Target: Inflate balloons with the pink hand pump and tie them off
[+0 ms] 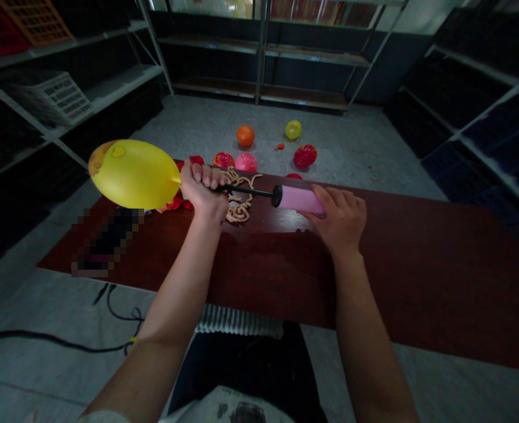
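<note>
A pink hand balloon pump (pixel 301 200) is held level above the table, its black rod drawn out of the barrel. Around the barrel's right end wraps my right hand (pixel 341 217). My left hand (pixel 204 187) is closed around the pump's black handle end and the neck of a yellow balloon (pixel 136 174). That balloon is inflated, stretches out to the left and has a patterned tip. The nozzle inside its neck is hidden by my fingers. Behind my left hand lie a tan rope (pixel 241 208) and several red uninflated balloons (pixel 175 203), partly covered.
The dark red-brown table (pixel 277 264) spans the view. On the floor beyond lie an orange balloon (pixel 245 136), a yellow-green balloon (pixel 293 130), a red balloon (pixel 305 156) and a pink balloon (pixel 246 162). Shelves (pixel 259 50) stand around. A black cable (pixel 57 339) runs at lower left.
</note>
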`<control>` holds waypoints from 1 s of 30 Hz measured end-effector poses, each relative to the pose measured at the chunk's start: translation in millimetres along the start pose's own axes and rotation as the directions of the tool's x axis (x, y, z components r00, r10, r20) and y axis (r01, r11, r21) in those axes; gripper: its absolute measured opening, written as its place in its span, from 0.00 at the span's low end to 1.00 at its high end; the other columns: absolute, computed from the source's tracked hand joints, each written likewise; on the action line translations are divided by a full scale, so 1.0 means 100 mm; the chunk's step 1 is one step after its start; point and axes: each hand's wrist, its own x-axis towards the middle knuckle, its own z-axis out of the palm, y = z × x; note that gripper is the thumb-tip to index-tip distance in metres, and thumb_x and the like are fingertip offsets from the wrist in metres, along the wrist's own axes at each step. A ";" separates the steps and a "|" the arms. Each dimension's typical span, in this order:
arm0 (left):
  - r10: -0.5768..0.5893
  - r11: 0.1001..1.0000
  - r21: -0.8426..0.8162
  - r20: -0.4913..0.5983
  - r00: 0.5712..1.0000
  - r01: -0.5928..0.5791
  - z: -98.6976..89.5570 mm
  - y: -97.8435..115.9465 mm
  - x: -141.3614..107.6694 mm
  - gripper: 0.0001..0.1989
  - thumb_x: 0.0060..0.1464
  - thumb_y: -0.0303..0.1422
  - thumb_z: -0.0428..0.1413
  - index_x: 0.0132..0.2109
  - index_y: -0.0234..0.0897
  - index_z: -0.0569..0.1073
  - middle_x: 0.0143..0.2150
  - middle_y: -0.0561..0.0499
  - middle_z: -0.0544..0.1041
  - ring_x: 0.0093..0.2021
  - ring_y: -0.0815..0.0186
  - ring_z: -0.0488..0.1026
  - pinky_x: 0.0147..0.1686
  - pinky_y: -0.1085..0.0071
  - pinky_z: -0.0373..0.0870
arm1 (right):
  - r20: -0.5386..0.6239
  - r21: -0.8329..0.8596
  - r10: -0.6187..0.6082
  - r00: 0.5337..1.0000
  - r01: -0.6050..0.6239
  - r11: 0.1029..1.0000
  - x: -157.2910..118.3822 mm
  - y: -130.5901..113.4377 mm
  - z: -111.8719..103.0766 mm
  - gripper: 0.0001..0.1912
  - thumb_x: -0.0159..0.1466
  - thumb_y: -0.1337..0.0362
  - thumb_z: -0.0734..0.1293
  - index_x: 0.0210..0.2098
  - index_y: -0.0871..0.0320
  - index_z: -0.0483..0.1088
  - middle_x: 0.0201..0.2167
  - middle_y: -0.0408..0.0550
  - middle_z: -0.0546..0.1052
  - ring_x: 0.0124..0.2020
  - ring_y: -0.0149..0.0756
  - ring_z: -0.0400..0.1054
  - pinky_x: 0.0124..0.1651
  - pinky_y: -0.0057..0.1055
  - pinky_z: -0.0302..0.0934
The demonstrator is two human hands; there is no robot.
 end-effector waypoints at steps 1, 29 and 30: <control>0.015 1.000 0.021 -0.002 1.000 -0.015 -0.01 0.03 0.01 0.28 0.74 0.35 0.45 0.23 0.38 0.49 0.15 0.58 0.48 0.13 0.73 0.46 0.17 0.72 0.50 | -0.007 -0.004 0.008 1.000 -0.008 1.000 0.00 0.05 -0.02 0.32 0.67 0.39 0.63 0.62 0.51 0.71 0.54 0.55 0.78 0.53 0.51 0.68 0.55 0.46 0.55; -0.005 1.000 0.014 -0.031 1.000 0.005 0.02 -0.35 -0.21 0.29 0.74 0.37 0.46 0.22 0.39 0.51 0.16 0.59 0.48 0.12 0.73 0.47 0.15 0.72 0.48 | 0.011 0.157 0.021 1.000 -0.023 0.987 -0.01 -0.48 0.08 0.27 0.66 0.44 0.67 0.59 0.52 0.73 0.48 0.53 0.78 0.49 0.48 0.69 0.53 0.42 0.60; -0.007 1.000 0.011 -0.024 1.000 0.008 0.01 -0.38 -0.21 0.29 0.74 0.38 0.46 0.21 0.39 0.51 0.15 0.59 0.48 0.12 0.73 0.47 0.15 0.72 0.48 | 0.007 0.155 0.031 1.000 -0.031 0.987 -0.01 -0.52 0.11 0.27 0.66 0.45 0.68 0.58 0.52 0.73 0.48 0.53 0.78 0.49 0.48 0.69 0.53 0.42 0.60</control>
